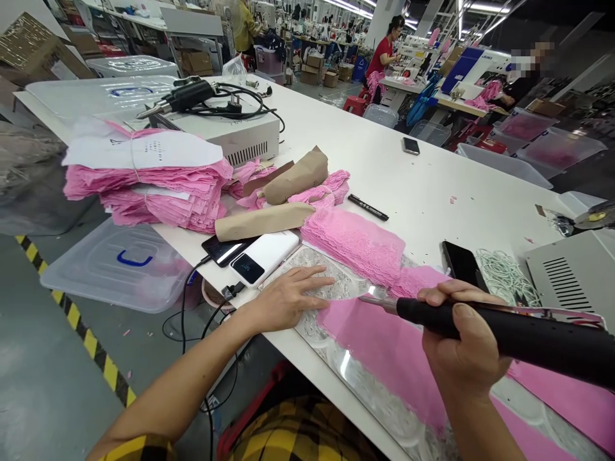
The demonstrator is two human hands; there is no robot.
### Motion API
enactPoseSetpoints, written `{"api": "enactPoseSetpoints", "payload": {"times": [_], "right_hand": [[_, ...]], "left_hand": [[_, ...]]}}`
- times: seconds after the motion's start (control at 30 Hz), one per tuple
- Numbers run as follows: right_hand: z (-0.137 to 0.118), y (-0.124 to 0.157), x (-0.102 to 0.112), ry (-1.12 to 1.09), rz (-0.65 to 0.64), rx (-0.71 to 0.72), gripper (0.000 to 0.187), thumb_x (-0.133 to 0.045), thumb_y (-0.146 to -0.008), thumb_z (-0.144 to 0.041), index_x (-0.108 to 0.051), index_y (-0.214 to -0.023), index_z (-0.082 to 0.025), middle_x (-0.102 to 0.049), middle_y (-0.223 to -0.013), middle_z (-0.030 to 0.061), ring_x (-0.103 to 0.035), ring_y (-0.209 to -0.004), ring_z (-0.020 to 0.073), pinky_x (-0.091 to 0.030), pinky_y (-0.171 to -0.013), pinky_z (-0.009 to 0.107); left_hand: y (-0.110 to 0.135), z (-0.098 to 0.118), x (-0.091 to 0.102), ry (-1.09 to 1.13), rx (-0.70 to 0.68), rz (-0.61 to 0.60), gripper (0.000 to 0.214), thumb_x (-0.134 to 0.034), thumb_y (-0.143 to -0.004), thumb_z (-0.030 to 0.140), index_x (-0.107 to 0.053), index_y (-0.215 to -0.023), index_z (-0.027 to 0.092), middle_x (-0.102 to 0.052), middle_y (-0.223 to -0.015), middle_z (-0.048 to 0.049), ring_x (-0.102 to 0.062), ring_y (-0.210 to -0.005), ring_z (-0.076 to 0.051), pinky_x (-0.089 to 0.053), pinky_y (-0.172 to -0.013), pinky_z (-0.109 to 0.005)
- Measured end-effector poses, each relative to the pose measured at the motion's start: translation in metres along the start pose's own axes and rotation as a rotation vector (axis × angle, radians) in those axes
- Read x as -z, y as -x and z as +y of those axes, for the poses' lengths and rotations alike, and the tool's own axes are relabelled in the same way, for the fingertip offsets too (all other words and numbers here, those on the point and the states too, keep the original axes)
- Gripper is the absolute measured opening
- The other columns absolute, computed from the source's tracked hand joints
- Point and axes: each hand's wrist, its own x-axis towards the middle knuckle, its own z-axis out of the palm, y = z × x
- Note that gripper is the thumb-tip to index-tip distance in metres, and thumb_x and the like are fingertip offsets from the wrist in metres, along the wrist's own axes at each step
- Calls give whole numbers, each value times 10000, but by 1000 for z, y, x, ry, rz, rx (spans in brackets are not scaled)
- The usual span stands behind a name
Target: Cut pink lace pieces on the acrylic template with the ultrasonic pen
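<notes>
My left hand [288,296] lies flat with fingers stretched out on a glass plate [336,374], pressing down beside the left edge of a pink lace piece [379,339]. My right hand [461,342] is wrapped round the black handle of a hot cutting tool [528,336]. Its metal tip [372,301] points left and touches the pink lace just right of my left fingertips. More pink lace [355,243] lies bunched behind the tip.
Stacks of pink lace [154,189] with paper sheets, brown paper rolls [262,221], a white power bank [262,257], phones [462,262], a black pen [368,207] and a white control box [230,131] sit on the white table. A grey box [576,272] stands right. Other people work at far tables.
</notes>
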Motion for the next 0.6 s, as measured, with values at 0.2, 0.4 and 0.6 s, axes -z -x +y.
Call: {"api": "enactPoseSetpoints", "payload": {"times": [0.2, 0.4, 0.6], "right_hand": [[-2, 1, -1, -18, 2, -15, 111, -644, -648, -235, -590, -735, -193, -590, -788, -3, -546, -604, 121, -512, -621, 344], [-3, 8, -7, -70, -19, -57, 134, -639, -654, -239, -587, -768, -194, -578, -812, 0, -535, -604, 111, -512, -608, 328], [-2, 11, -12, -45, -42, -45, 118, -650, -662, -240, -585, -754, -204, -577, -802, -7, -531, -598, 117, -531, -619, 358]], "left_hand": [[0, 0, 0, 12, -1, 11, 533, -482, -703, -85, -744, -1038, 237, -571, -1408, -44, -414, -1404, -283, -434, -1087, -455], [0, 0, -1, 19, 5, 29, 540, -465, -723, -92, -741, -1051, 235, -566, -1412, -52, -419, -1401, -282, -441, -1087, -467], [3, -1, -2, 56, 50, 117, 479, -464, -749, -105, -726, -987, 218, -605, -1362, -50, -421, -1403, -252, -472, -1074, -452]]}}
